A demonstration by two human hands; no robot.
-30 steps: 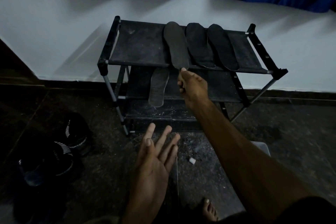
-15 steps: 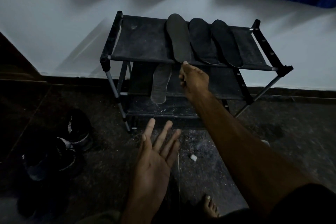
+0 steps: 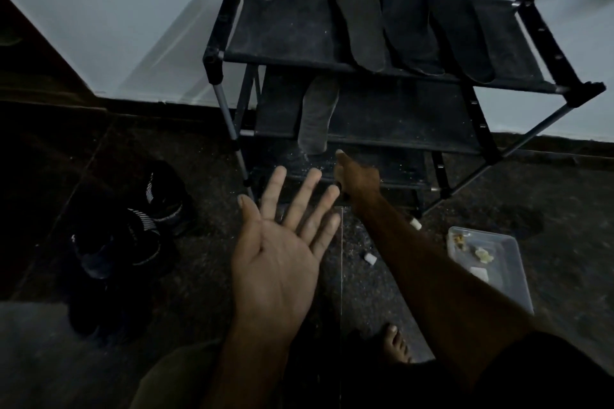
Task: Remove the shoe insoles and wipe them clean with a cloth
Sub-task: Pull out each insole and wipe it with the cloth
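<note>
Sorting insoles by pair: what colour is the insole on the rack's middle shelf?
Grey, lighter than the black ones above; the middle-shelf insole shows in the head view.

Probably a home — shoe rack

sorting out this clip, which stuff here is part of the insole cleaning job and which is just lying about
Job:
three insoles on the top shelf
grey insole on the middle shelf
shoes on the floor

Lying about:
shoe rack
plastic tray
white scrap on the floor

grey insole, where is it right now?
In the head view, the grey insole lies on the rack's middle shelf, left of centre, its near end overhanging just above the right hand.
</note>
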